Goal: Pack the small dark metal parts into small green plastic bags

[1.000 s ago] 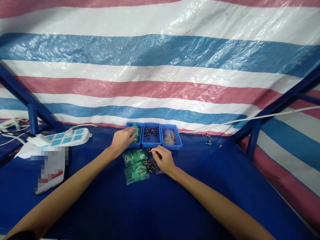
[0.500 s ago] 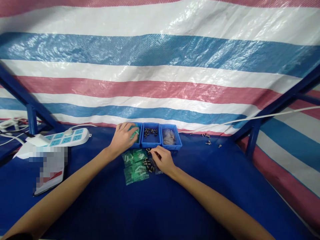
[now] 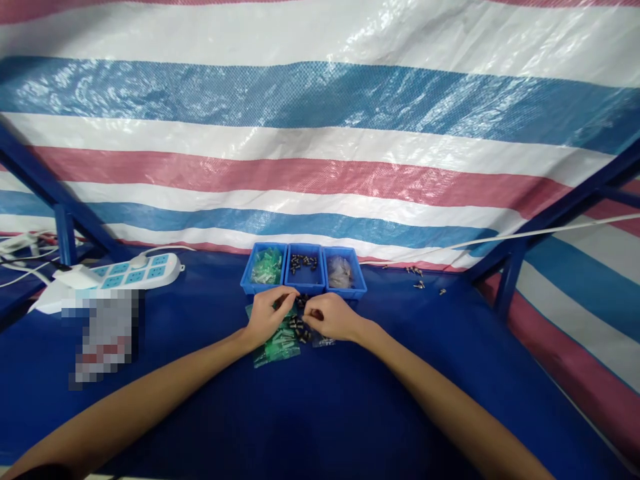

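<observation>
My left hand (image 3: 270,315) hovers by the front of the bins, thumb and fingertips pinched together; whatever they hold is too small to make out. Close beside it, my right hand (image 3: 331,316) is also curled in a pinch, its fingertips hiding what is in them. Between and below the hands lies a pile of small dark-and-silver metal fittings (image 3: 301,331). Green-tinted plastic bags (image 3: 280,348) with small pale pieces inside lie partly under my left hand. A small clear bag (image 3: 323,341) pokes out below my right hand.
Behind my hands stand three blue bins: the left bin (image 3: 254,289) holds green bags, the middle bin (image 3: 305,290) dark fittings, the right bin (image 3: 345,294) clear bags. Loose small metal parts (image 3: 419,285) lie right. A white power strip (image 3: 143,272) is left; striped sheeting (image 3: 320,143) hangs behind.
My left hand has come out of the left bin, moving right and toward me, and now pinches next to my right hand. My right hand has barely shifted.
</observation>
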Demonstrator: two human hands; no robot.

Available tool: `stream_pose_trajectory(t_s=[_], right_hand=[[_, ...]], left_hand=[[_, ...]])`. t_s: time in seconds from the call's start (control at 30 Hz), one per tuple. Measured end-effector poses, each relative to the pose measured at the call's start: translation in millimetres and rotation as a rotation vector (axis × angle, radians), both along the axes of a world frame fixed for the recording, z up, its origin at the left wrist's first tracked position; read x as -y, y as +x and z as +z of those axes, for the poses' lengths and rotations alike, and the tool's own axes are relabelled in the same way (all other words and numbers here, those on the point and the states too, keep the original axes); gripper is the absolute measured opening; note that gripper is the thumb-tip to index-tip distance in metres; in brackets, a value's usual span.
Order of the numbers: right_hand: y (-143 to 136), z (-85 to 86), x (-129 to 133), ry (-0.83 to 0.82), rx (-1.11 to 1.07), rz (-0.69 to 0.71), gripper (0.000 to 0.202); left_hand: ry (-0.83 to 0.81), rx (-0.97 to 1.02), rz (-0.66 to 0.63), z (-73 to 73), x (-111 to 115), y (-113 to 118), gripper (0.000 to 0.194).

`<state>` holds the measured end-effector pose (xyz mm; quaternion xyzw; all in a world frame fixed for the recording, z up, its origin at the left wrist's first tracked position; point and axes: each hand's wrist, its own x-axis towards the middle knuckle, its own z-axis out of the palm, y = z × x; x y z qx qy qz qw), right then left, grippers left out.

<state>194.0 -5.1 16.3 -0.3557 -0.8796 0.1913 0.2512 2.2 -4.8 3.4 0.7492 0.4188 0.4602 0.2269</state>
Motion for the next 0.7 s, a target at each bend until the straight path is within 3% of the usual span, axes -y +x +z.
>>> stream_pose_trajectory(t_s=[0.13,0.3,0.47,0.7], right_hand=[[3.6,11.4,5.0,-0.08,0.169,0.079,0.018],[-0.8,12.5,12.1,-0.073,0.277,0.014,0.024],[-4.0,22.0,13.1,-0.166,0.442,0.022,0.014],[-2.8,26.7,9.7,-0.186,0.405,-0.047,0.009]], left_hand=[[-0.007,0.01,-0.001,1.2,-1.0,-0.5,0.024],[0.001,0.003,-0.023,1.9,-0.3,-1.1,0.022],[0.028,-0.005,-0.043,0.3,-1.3,-1.2,0.021],[0.023,0.001,-0.037,-1.0,-1.9,-1.9,0.021]])
